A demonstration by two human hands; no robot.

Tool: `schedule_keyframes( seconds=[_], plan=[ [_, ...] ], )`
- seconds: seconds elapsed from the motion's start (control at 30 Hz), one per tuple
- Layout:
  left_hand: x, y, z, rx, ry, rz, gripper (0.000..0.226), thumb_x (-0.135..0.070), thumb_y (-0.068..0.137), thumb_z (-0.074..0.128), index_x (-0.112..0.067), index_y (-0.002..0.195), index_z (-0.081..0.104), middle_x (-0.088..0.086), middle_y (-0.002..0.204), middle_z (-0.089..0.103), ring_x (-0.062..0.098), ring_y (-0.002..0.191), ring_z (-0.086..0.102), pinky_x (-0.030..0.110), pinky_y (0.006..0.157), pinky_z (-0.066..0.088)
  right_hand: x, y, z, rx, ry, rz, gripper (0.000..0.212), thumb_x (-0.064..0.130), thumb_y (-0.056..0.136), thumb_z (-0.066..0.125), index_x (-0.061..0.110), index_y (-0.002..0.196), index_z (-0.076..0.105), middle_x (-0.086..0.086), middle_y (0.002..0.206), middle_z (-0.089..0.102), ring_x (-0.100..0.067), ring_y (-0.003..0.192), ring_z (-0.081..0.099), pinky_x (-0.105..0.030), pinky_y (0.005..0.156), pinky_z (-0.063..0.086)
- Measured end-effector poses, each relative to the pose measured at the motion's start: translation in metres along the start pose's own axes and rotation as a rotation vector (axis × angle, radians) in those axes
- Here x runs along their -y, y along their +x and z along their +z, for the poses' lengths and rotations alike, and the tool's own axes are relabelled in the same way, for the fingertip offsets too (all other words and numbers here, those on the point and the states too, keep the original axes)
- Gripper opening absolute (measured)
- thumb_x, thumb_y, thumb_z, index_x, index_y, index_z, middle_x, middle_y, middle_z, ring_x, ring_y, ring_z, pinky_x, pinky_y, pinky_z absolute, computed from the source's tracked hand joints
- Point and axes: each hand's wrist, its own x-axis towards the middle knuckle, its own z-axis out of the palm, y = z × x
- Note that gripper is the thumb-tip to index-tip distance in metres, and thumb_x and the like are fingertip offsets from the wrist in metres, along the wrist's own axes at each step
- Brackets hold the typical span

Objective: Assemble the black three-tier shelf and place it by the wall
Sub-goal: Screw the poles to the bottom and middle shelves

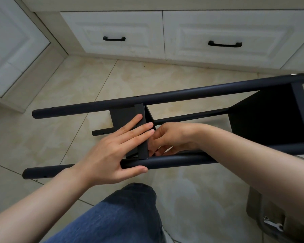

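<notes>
Roughly halfway, the black tubular shelf frame point(165, 95) is laid on the tiled floor point(182, 190), its 3 o'clock tier point(263, 116) fitted, the middle panel point(142, 148) pressed by the flat left hand point(112, 153); what the curled right hand point(172, 137) holds cannot be told.

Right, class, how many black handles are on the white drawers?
2. The left handle is on the left drawer, the right handle on the right drawer; others may lie out of view.

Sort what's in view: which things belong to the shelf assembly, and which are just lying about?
Job: black shelf frame, middle shelf panel, left hand pressing it, right hand behind it, small spanner probably.
Lying about: white drawers, tiled floor.
</notes>
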Motion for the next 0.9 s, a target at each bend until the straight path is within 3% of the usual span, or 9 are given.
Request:
schedule_keyframes(
  seconds=[0.33,0.5,0.7,0.9],
  plan=[
    [-0.001,-0.0003,0.0014,-0.029,0.004,0.01,0.077,-0.059,0.091,0.061,-0.017,0.153,0.041,-0.004,0.162,0.035,0.022,0.155,0.019,0.035,0.111,0.041,-0.0012,-0.0012,-0.0014,0.007,-0.002,-0.033,0.011,0.024,0.092,0.07,0.023,0.084,0.078,0.002,0.091,0.077,-0.007,0.079,0.067,-0.025,0.08,0.056],
    [-0.0012,-0.0003,0.0009,-0.025,0.007,0.003,0.077,-0.059,0.091,0.061,-0.018,0.153,0.041,-0.005,0.163,0.034,0.021,0.156,0.018,0.032,0.107,0.044,0.0017,0.001,-0.0027,-0.02,-0.038,-0.045,0.012,0.026,0.091,0.07,0.025,0.081,0.077,0.003,0.09,0.078,-0.007,0.079,0.066,-0.022,0.073,0.055],
    [-0.001,0.0003,0.0016,-0.028,0.008,0.007,0.076,-0.058,0.09,0.062,-0.017,0.152,0.042,-0.005,0.163,0.035,0.022,0.155,0.019,0.034,0.108,0.043,0.0021,0.0042,-0.0029,0.006,-0.059,-0.026,0.009,0.021,0.09,0.071,0.023,0.083,0.076,0.005,0.088,0.077,-0.007,0.079,0.066,-0.023,0.076,0.055],
    [0.0003,0.0001,0.0024,-0.018,0.031,0.012,0.076,-0.059,0.091,0.061,-0.017,0.152,0.043,-0.005,0.163,0.034,0.023,0.155,0.02,0.032,0.115,0.036,0.0012,0.0049,-0.0039,0.058,-0.026,-0.014,0.012,0.015,0.089,0.072,0.023,0.081,0.076,0.005,0.084,0.075,-0.004,0.074,0.066,-0.02,0.07,0.055]
  ],
)
